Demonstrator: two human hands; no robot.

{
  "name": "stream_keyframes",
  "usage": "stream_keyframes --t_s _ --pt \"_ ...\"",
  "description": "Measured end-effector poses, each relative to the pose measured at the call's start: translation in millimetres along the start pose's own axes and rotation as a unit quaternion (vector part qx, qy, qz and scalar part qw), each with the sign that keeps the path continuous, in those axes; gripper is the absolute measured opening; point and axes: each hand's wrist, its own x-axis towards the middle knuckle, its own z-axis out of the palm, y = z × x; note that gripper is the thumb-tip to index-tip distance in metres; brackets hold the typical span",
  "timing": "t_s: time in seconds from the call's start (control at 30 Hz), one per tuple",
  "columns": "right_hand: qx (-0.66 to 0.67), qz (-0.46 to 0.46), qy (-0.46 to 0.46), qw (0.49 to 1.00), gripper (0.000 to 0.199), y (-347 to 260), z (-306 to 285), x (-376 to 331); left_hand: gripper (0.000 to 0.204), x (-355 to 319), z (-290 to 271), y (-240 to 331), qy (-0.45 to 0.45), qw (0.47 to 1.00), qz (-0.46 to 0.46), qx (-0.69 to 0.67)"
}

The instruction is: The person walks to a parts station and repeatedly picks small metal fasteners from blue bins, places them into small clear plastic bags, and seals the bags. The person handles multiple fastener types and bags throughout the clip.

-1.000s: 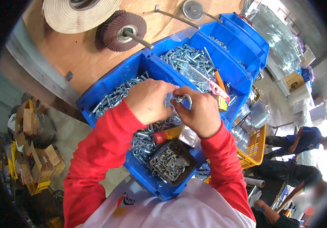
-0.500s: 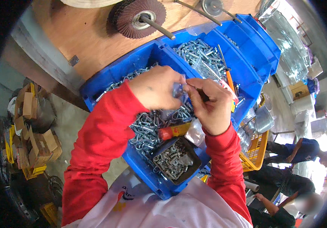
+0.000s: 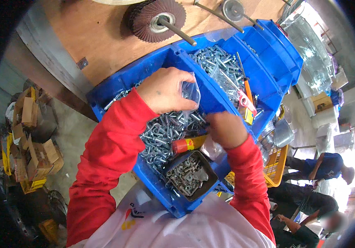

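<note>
My left hand holds a small clear plastic bag between thumb and fingers, above a blue bin. Loose shiny metal fasteners, many of them bent into U shapes, fill this bin. Smeared by motion, my right hand is over the bin's right side, lower than the bag and apart from it; its fingers cannot be made out. Just below it lie a red and yellow tube and some crumpled clear plastic. A square tin of small metal parts stands at the bin's near end.
Beyond stands another blue bin with bolts, an orange-handled tool and a red and white tool. Brown flap discs on a rod lie on the wooden bench. Two people and a yellow crate are at right, cardboard boxes at left.
My right hand has come away from the bag and moved down toward the fasteners. My left hand keeps the bag, which now shows more fully. The view has shifted slightly.
</note>
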Motion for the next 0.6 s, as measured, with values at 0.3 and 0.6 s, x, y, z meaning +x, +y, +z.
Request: stream_keyframes --t_s 0.3,0.6 --pt "-0.028 -0.095 -0.063 0.993 0.01 4 39 13 0.053 -3 7 3 -0.001 0.999 0.022 0.027" --pt "-0.007 -0.101 -0.112 0.989 0.016 8 45 10 0.038 -6 10 -4 0.055 0.996 0.059 0.028"
